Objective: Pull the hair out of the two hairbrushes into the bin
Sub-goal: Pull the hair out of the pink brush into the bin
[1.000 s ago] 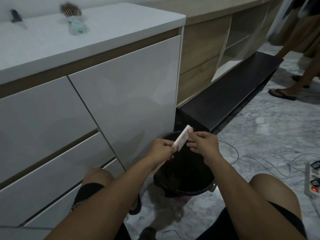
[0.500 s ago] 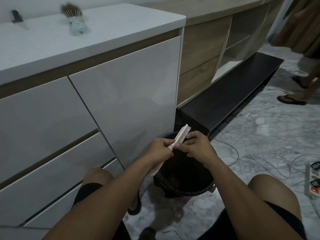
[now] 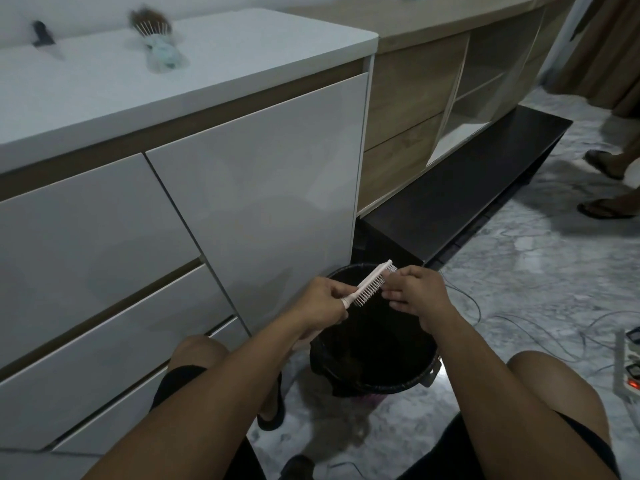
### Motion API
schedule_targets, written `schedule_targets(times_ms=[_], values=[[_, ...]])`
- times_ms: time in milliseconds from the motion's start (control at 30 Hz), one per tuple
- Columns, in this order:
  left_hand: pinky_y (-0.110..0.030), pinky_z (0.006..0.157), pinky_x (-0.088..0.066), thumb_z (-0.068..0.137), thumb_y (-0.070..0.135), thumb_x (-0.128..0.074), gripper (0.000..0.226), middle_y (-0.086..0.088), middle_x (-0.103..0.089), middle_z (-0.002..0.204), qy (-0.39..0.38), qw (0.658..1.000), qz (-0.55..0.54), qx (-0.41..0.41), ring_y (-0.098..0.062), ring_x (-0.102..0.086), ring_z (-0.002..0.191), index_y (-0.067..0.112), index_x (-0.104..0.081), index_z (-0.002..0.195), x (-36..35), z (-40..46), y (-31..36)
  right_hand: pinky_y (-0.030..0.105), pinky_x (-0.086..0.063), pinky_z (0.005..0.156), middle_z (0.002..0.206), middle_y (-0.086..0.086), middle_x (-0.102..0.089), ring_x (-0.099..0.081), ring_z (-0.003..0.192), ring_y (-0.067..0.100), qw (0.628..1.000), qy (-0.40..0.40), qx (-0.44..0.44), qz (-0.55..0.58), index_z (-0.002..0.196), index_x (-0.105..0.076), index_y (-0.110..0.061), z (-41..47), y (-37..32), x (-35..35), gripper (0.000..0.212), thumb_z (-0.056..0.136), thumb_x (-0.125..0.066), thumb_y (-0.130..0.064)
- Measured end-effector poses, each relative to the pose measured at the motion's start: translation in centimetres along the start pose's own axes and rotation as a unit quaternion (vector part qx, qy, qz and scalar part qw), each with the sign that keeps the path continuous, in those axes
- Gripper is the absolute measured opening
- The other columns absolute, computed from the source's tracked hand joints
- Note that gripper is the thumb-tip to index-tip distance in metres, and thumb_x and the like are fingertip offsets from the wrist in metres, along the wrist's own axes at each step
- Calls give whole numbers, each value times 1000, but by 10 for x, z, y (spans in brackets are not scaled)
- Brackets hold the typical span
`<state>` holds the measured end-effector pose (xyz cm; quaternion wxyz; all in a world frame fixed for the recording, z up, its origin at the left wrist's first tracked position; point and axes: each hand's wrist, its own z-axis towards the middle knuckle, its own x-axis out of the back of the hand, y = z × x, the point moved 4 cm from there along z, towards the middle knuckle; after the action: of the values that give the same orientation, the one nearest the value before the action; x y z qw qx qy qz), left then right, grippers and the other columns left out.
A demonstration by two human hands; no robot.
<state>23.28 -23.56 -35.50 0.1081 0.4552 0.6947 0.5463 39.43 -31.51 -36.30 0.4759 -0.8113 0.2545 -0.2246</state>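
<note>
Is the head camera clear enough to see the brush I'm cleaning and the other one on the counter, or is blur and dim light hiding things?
Head view: dim overall; the pink brush over the bin is fairly sharp, held by the left hand, right hand at its bristles. The hairy brush on the counter is soft and smeared. The bin's inside is too dark to read; straight edges bow from the wide-angle lens.

Both forearms reaching forward from the bottom of the view, bare, converging toward the middle. Left hand (image 3: 323, 299) curled in a fist, thumb side up, gripping a thin handle. Right hand (image 3: 415, 294) just beside it, back of hand up, wrist bent a little, fingers (image 3: 394, 295) curled and pointing toward the left hand. Bare knees on both sides.
</note>
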Motion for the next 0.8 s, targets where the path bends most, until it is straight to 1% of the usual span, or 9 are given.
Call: schedule_targets(times_ms=[167,233,300,400,467,533,600,700,800], values=[[-12,47,-43,76,-20,-53,55,-6,-65,93,-25,999,-20,11,-8,-51,61,8,-68,121,-4,0,-7,38,-60,74,86,12,-74,-72,77,21,992,121,-4,45,83,-63,-12,11,1,17,11,91,-66,-19],[-14,49,-46,75,-19,-55,54,-8,-64,98,-27,998,-51,33,-12,-55,68,10,-70,118,-3,1,-10,37,-59,76,89,11,-74,-71,79,20,990,134,10,46,86,-65,-13,12,0,21,9,93,-63,-19],[-20,50,-53,76,-19,-55,51,-12,-63,104,-12,991,-118,57,-17,-59,72,7,-69,118,-2,4,-12,36,-59,76,97,10,-73,-69,80,17,993,106,35,40,98,-68,-11,10,-3,17,9,93,-63,-17],[-30,54,-60,83,-20,-47,47,-20,-59,101,-9,967,-237,90,-22,-61,67,-3,-57,126,1,7,-11,36,-60,76,111,7,-70,-69,90,17,992,22,118,-40,116,-65,-16,4,-8,0,30,87,-71,-16],[-34,58,-60,90,-13,-46,41,-15,-60,95,-40,962,-253,95,-22,-63,70,0,-55,128,2,8,-11,35,-60,77,121,1,-65,-69,93,17,980,-34,169,-97,125,-61,-22,-1,-7,-12,52,77,-82,-19],[-32,55,-59,94,-6,-44,35,-11,-62,91,-58,961,-250,101,-20,-65,71,4,-53,126,5,8,-12,31,-58,79,127,-7,-54,-65,98,15,962,-58,206,-167,135,-54,-28,-3,-4,-20,75,68,-88,-25],[-28,49,-56,97,-2,-43,28,-9,-65,90,-65,958,-255,118,-18,-65,69,6,-52,123,6,7,-15,26,-54,79,126,-10,-45,-61,101,11,949,-53,224,-217,138,-50,-33,-5,-3,-23,83,66,-89,-30],[-25,44,-51,98,2,-40,25,-10,-66,93,-84,953,-263,125,-17,-63,65,5,-53,120,3,6,-15,21,-51,75,126,-7,-46,-61,100,13,948,-29,235,-214,130,-60,-28,-3,-2,-22,64,72,-86,-28],[-23,40,-47,98,3,-39,24,-12,-67,93,-87,947,-275,138,-16,-59,58,5,-52,119,3,7,-16,22,-54,77,116,-2,-58,-65,96,18,946,-14,258,-197,105,-75,-17,0,-4,-21,27,78,-80,-16]])
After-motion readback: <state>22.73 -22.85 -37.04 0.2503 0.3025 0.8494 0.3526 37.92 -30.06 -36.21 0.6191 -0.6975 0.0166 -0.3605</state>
